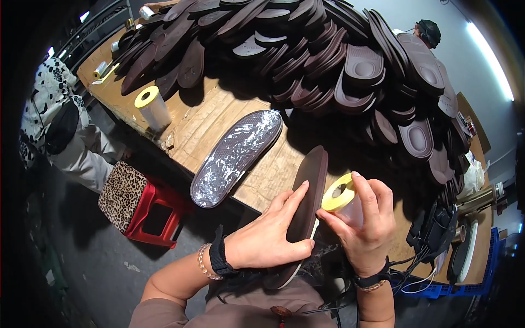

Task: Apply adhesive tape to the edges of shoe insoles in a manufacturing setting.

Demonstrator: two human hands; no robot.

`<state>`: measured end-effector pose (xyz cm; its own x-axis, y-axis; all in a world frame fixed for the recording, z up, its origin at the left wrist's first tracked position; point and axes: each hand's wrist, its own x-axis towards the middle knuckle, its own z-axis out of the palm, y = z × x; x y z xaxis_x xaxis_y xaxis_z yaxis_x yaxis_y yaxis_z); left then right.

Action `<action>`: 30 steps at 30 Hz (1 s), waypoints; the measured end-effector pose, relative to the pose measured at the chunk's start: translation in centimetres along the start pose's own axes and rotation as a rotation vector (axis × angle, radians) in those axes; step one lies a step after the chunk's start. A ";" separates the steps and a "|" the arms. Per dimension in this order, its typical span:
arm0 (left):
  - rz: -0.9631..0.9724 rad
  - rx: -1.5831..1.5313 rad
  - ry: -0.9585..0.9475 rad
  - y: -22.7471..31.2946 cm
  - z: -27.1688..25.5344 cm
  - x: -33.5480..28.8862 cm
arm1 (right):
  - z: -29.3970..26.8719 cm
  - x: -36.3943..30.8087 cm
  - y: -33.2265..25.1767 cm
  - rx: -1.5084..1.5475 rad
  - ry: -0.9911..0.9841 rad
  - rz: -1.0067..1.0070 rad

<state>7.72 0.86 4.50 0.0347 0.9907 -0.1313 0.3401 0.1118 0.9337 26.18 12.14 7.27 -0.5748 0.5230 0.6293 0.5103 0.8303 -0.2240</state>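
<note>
Left grip [268, 236] clasps one sole [301, 221] tilted on edge over the lap [268, 307], spread wide, probably to steady it; just right, the right grip [369, 229] holds a roll [346, 208] near its yellow end, seemingly to keep it close beside the sole.

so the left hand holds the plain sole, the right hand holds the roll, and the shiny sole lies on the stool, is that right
Not quite: the head view shows the shiny sole on the table, not the stool. The left hand does hold the plain sole, the right hand the roll.
</note>
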 end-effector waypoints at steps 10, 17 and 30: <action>0.006 -0.015 0.004 -0.4 0.0 0.1 | 0.6 -0.4 0.0 0.014 0.024 0.018; -0.001 -0.004 0.004 -0.6 0.0 0.2 | 1.0 -0.5 0.1 0.019 0.050 0.033; -0.012 0.019 0.000 -0.3 -0.2 0.3 | 1.4 -0.5 -0.1 -0.017 0.045 0.008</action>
<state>7.47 1.14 4.23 0.0304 0.9894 -0.1419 0.3586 0.1217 0.9255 25.55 12.06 5.95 -0.5411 0.5204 0.6606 0.5257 0.8224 -0.2172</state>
